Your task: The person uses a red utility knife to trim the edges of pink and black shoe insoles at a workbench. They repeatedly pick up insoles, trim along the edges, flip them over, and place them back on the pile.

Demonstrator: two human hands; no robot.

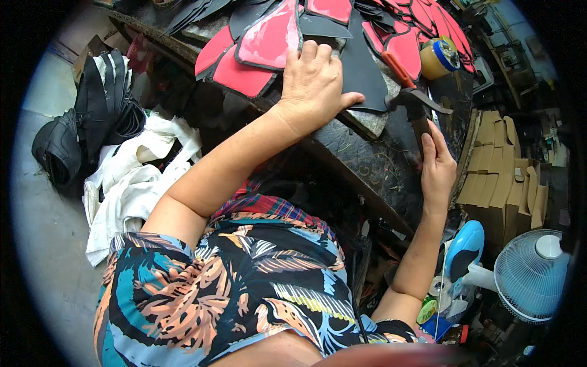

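My left hand [315,76] rests palm down over a dark sheet piece [369,70] on the workbench. Its fingers are bent forward beside a black-edged pink panel [269,33], and its thumb is stretched out to the right. The fingertips are partly hidden. My right hand [437,165] is closed round the dark handle of a claw hammer [416,99], raised over the bench's right side. Just behind the hammer head is an orange-red tool handle [397,68]; its other end is hidden.
Many pink and black cut panels [403,52] cover the far bench [379,168]. A yellowish jar with a blue rim [439,59] stands at right. Cardboard boxes [498,177] and a fan [531,275] are right. White cloth [137,165] and black rolled pieces [92,116] lie left.
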